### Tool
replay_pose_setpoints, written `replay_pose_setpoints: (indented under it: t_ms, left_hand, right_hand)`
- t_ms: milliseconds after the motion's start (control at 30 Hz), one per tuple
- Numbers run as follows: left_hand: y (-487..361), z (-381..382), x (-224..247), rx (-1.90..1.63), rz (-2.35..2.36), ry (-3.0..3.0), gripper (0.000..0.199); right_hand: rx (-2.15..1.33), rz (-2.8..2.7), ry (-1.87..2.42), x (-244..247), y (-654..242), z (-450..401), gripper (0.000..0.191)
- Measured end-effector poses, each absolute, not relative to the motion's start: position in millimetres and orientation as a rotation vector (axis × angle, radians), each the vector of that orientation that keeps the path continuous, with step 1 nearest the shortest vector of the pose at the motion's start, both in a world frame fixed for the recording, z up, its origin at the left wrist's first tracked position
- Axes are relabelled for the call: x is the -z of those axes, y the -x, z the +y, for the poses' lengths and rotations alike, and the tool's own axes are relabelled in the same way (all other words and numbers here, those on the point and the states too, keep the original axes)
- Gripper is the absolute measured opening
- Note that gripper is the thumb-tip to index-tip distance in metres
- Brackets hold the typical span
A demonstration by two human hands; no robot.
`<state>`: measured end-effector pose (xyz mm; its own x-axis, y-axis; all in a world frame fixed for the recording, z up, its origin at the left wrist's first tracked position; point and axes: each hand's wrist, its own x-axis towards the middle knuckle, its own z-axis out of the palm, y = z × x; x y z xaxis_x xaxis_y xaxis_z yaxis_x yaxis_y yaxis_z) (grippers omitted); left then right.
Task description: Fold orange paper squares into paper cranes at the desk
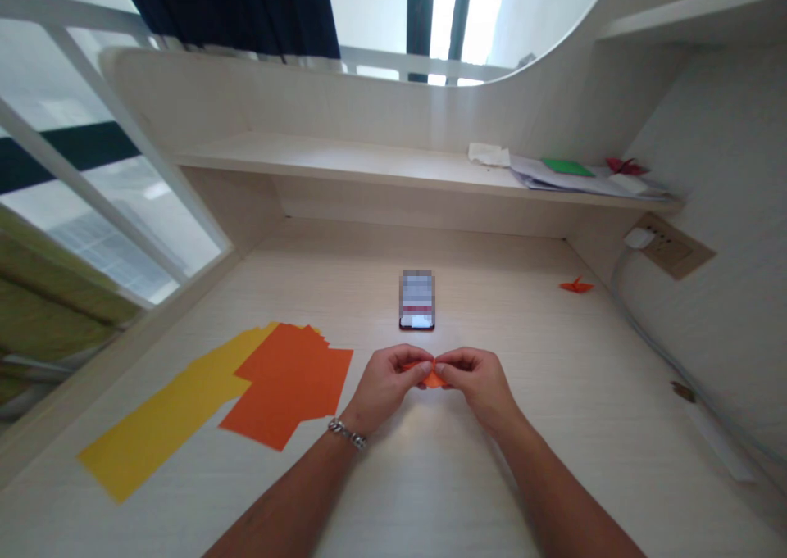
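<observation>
Between my two hands is a small folded piece of orange paper (434,377), mostly covered by the fingers. My left hand (397,374), with a silver chain bracelet (347,433) at its wrist, pinches the paper's left side. On the right side my right hand (476,376) pinches it too, and the thumbs nearly meet at the middle. A phone (416,300) with a blurred lit screen lies just beyond the hands. To the left, orange paper sheets (295,386) overlap a fan of yellow paper sheets (166,415).
A folded orange paper crane (576,285) sits at the desk's right. A cable (652,341) runs from the wall socket (676,247) down the right side. Papers (534,173), a green sheet (566,167) and a red folded paper piece (625,165) rest on the shelf (369,165).
</observation>
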<state>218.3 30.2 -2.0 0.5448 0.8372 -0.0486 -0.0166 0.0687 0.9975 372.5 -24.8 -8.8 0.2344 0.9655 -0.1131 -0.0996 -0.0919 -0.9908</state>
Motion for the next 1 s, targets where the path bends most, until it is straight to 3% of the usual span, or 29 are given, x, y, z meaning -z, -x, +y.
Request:
replay_pose_setpoints:
  t_ms: [1000]
  left_hand:
    - [-220.0,28.6,7.6,-0.835,0.774,-1.317,0.022]
  right_hand:
    - [-1.143,-0.813,1.246,7.5,-366.8,-22.7,0.031]
